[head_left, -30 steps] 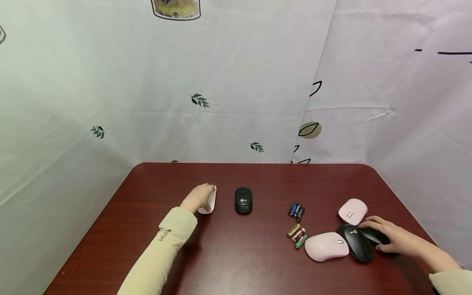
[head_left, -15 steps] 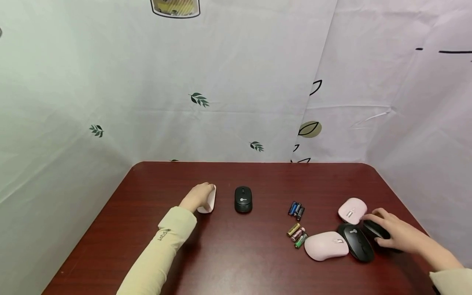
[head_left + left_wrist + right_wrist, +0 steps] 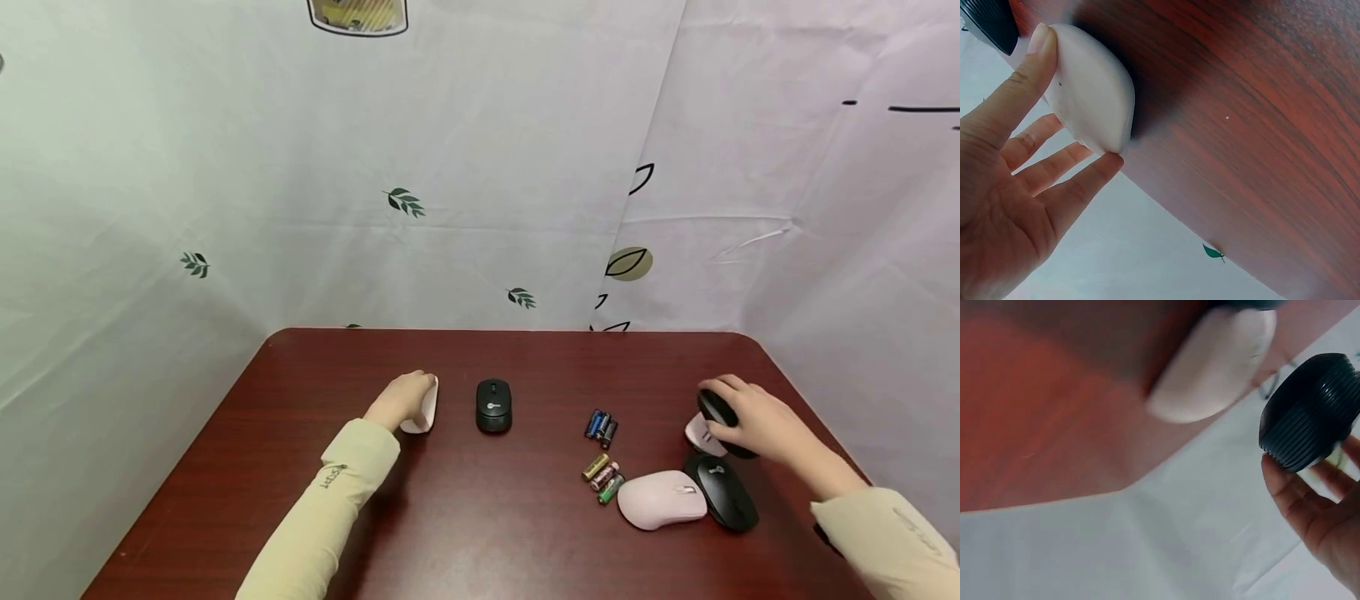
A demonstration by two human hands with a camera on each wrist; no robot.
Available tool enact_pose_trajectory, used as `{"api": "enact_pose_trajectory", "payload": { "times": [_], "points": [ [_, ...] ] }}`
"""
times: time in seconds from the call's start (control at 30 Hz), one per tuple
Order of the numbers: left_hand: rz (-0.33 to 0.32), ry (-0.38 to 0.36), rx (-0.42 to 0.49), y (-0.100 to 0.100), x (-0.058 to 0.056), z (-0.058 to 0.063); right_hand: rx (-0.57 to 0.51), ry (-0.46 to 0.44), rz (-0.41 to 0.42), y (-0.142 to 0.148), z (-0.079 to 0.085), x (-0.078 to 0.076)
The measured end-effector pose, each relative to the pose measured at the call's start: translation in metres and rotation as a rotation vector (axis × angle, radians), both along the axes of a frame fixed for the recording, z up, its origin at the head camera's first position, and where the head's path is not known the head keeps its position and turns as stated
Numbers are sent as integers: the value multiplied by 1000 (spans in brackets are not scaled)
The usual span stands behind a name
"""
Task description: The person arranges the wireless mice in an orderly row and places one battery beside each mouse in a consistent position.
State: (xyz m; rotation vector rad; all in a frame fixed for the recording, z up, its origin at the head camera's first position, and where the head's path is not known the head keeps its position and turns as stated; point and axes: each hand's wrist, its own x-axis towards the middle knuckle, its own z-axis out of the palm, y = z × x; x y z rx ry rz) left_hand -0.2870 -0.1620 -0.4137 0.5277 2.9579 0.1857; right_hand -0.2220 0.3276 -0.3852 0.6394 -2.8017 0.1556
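At the left of the table, my left hand (image 3: 401,402) holds a white-pink computer mouse (image 3: 1094,87) between thumb and fingertips; the mouse looks tilted in the left wrist view. My right hand (image 3: 761,421) grips a black computer mouse (image 3: 1307,412) with ribbed sides, raised off the table. Below it in the head view, a small pink mouse (image 3: 702,435) is partly covered by the held one. Another black mouse (image 3: 722,492) and a larger pink mouse (image 3: 662,500) lie nearby, close together. One more black mouse (image 3: 493,406) sits right of my left hand.
A row of dark and blue batteries (image 3: 602,427) lies mid-right on the brown table (image 3: 450,533). Nearer stands a second row, of gold, pink and green batteries (image 3: 603,478). A pale patterned cloth (image 3: 465,167) hangs behind the table and along its sides.
My right hand has picked up the black mouse from beside the other black one and moved it up and left, over the small pink mouse. The left hand has stayed put.
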Motion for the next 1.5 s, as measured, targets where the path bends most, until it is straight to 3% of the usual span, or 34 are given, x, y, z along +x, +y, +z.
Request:
{"api": "enact_pose_trajectory", "payload": {
  "times": [0.27,0.5,0.7,0.87,1.2,1.5],
  "points": [
    [1,-19,2,3,1,2,-61,-113,-24,-62,14,-31],
    [14,-17,-12,4,-1,3,-96,-181,-34,-111,11,-56],
    [7,-35,-6,7,-3,2,-104,-244,-87,-140,9,-71],
    [11,-9,-18,3,-4,0,-95,-306,-111,-161,2,-84],
    [14,-27,-12,1,-7,-2,-98,-378,-139,-189,-20,-89],
    [17,-20,-8,1,-7,-1,-64,-422,-159,-203,-29,-89]
  ]
}}
